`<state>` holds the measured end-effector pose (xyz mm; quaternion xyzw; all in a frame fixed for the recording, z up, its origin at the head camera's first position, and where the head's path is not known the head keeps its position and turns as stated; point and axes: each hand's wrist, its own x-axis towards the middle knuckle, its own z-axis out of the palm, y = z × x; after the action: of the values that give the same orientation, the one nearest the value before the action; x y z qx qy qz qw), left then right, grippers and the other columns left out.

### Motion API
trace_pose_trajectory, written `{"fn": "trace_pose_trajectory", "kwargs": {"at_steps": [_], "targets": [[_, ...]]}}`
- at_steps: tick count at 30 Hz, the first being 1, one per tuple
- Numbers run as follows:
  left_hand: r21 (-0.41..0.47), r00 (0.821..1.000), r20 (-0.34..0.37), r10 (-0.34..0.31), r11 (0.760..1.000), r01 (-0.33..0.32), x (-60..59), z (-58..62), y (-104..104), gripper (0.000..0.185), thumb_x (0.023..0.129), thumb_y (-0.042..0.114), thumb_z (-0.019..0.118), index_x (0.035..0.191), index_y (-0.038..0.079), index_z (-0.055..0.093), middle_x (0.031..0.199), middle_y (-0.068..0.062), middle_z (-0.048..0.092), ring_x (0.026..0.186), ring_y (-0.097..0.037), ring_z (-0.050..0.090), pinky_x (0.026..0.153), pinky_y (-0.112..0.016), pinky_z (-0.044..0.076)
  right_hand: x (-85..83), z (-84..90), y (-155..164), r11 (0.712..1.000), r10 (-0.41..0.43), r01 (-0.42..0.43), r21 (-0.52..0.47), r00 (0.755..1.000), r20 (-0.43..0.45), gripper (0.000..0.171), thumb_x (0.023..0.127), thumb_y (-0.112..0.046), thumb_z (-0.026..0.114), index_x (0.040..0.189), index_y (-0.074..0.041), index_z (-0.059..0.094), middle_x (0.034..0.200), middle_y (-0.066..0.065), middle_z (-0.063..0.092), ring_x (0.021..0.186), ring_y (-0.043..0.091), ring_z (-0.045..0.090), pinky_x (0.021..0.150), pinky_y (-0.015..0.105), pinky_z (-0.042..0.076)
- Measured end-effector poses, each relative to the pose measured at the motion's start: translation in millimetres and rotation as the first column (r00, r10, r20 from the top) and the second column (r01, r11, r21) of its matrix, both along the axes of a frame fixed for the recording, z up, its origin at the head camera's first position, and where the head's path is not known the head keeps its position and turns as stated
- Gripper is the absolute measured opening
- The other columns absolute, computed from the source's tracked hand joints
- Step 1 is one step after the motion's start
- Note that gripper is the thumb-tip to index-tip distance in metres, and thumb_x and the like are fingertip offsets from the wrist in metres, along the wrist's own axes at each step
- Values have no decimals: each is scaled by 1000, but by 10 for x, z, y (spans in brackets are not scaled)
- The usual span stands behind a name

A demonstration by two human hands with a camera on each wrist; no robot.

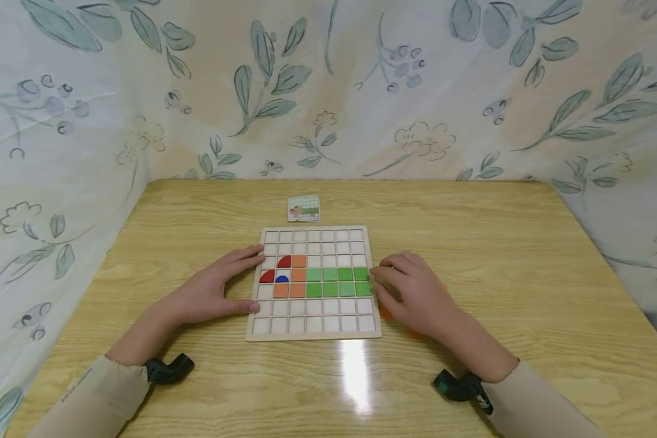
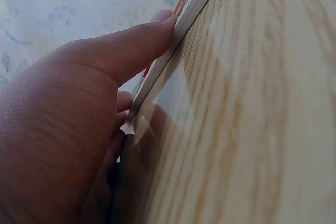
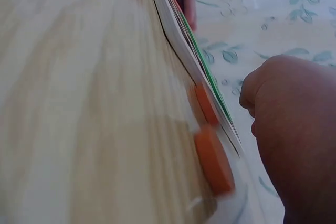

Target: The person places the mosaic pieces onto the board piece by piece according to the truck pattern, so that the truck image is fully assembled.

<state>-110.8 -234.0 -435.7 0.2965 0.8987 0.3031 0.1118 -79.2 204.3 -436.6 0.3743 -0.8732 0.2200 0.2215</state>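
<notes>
1. Board [image 1: 314,283]: pale wood grid tray, lies flat mid-desk [image 1: 471,243], just in front of a small card [image 1: 303,208].
2. Board fill: two rows of green tiles [image 1: 338,281] on the right-centre cells; orange tiles [image 1: 298,275] left of those, stacked in a column w/ a foot at the bottom; two red quarter-round pcs [image 1: 275,269] and a blue half-round [image 1: 281,279] further left. Other cells bare.
3. Left hand [image 1: 213,289]: fingers straight, released, flat on desk vs. board's left edge; fingertips at its upper-left side, thumb at the lower-left side.
4. Right hand [image 1: 416,292]: at board's right edge, fingers curled, tips at the end green tiles. Can't tell if that grip pinches a tile or only touches.
5. Orange pcs [image 1: 385,312] lie on desk just right of board, mostly hidden under right hand in head view.
6. Right wrist view only: two orange pcs [image 3: 212,161] plainly seen, thick, just beside board's edge [image 3: 184,40], blurred; hand [image 3: 294,129] a knuckled shape above.
7. Left wrist view only: thumb [image 2: 131,51] presses board's thin side edge [image 2: 173,45]; board corner [image 2: 128,127] seen close, colours only a sliver.
8. Head view only: the grid layout and card.
</notes>
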Motion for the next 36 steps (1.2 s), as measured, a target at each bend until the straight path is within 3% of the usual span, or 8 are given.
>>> {"fn": "trace_pose_trajectory", "kwargs": {"at_steps": [14,22,29,36], "targets": [[-17,1000,-7,1,1000,-1,-18,8,-20,101,88,64,86,171,26,42,180,8,24,166,-31,20,125,-67,28,134,-29,557,993,-115,115,-21,993,24,26,90,-10,83,113,0,82,107,11,74,98,30,65,89,48,50],[-4,1000,3,-1,1000,1,-25,-7,-13,101,88,65,86,170,26,43,180,8,24,166,-31,20,125,-67,28,175,-51,782,993,-117,117,-20,993,15,22,87,-10,85,108,-5,83,103,8,74,92,27,64,83,46,48],[-9,1000,4,3,1000,-3,-20,-11,-5,100,88,65,85,171,27,42,180,8,24,166,-30,20,125,-66,28,241,-69,903,989,-147,147,-11,989,20,30,82,-9,90,111,-8,84,103,4,75,89,25,62,79,46,48],[-8,1000,2,5,1000,-5,-25,-15,-5,100,88,66,85,170,29,42,180,9,23,166,-30,20,125,-67,29,265,-58,956,989,-149,148,18,987,53,25,85,-6,84,110,-8,83,103,3,73,90,22,61,79,40,46]]}}
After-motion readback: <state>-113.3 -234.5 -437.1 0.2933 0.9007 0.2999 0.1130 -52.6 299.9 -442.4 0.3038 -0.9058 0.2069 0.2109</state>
